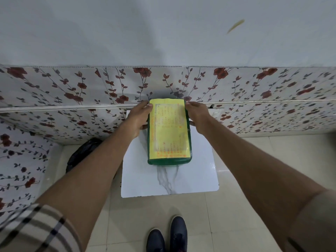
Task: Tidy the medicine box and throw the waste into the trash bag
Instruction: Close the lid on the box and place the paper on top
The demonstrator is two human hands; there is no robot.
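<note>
A green medicine box (169, 131) with a yellow printed label over its closed lid rests on a small white marble-patterned table (169, 180). My left hand (139, 118) grips the box's far left side, fingers curled at the top corner. On the far right side, my right hand (197, 114) holds the opposite edge. A black trash bag (81, 153) lies on the floor to the left of the table, partly hidden behind my left forearm.
A wall with red-flower wallpaper stands right behind the table and wraps around on the left. Pale floor tiles (254, 160) spread to the right and in front. My dark shoes (167, 235) stand just before the table's near edge.
</note>
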